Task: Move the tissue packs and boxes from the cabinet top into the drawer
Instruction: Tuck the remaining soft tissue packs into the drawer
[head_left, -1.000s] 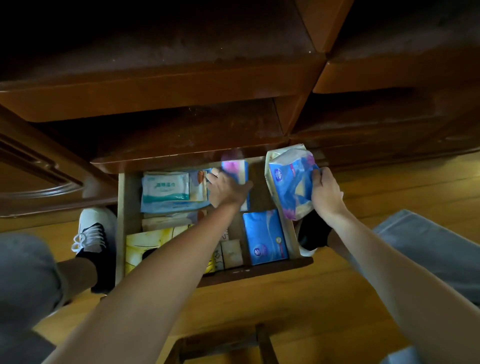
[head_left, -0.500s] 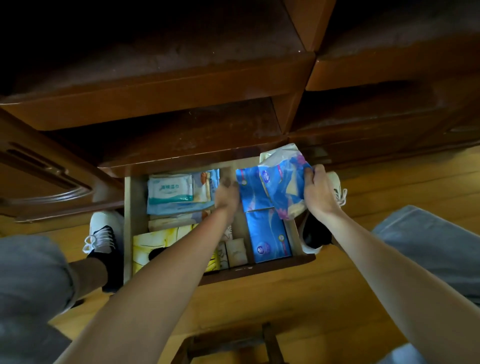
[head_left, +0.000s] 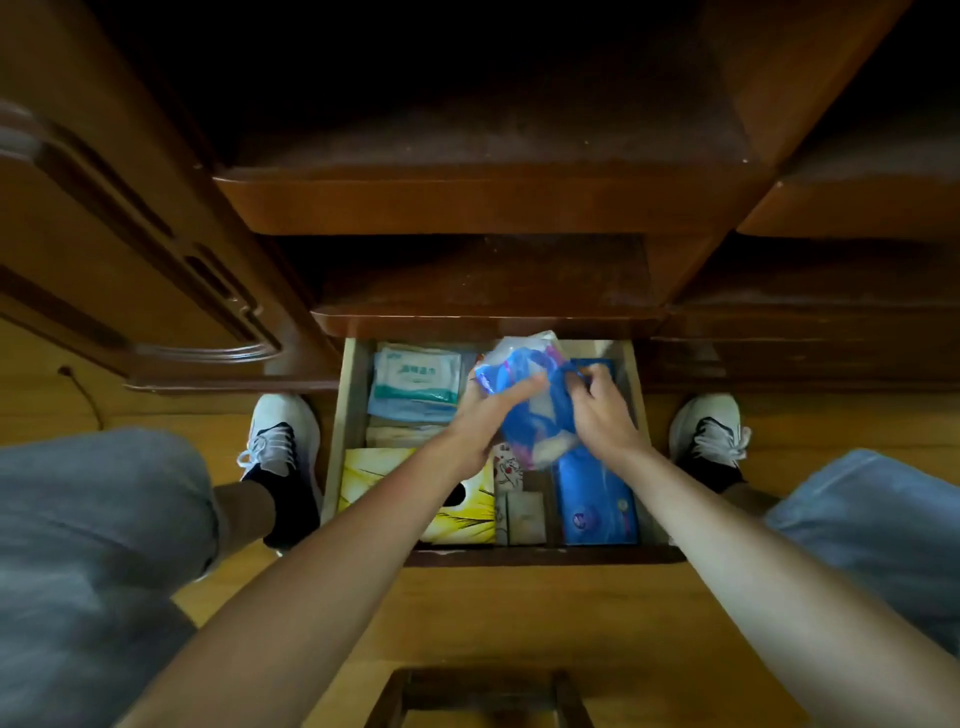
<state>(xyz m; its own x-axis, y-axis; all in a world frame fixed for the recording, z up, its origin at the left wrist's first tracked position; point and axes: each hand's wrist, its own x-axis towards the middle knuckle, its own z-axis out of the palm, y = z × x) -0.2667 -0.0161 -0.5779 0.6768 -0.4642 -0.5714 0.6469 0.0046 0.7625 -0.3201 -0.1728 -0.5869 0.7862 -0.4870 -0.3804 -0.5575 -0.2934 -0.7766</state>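
Note:
The wooden drawer (head_left: 347, 415) stands pulled out below the cabinet. Over its middle, my left hand (head_left: 480, 415) and my right hand (head_left: 602, 410) both grip a crumpled blue and white tissue bag (head_left: 524, 395). Inside the drawer lie a white and green wipes pack (head_left: 415, 376) at the back left, a yellow tissue box (head_left: 457, 512) at the front left, small packs (head_left: 522, 512) in the middle and a blue tissue pack (head_left: 595, 499) at the front right.
Dark cabinet shelves (head_left: 488, 202) overhang the drawer's back. A cabinet door (head_left: 130, 249) hangs open on the left. My shoes (head_left: 283, 441) flank the drawer on the wooden floor. A stool's frame (head_left: 478, 691) sits below, near me.
My right hand brought the blue bag from the drawer's right rim to its middle. My left hand left the packs at the back and took hold of the bag too.

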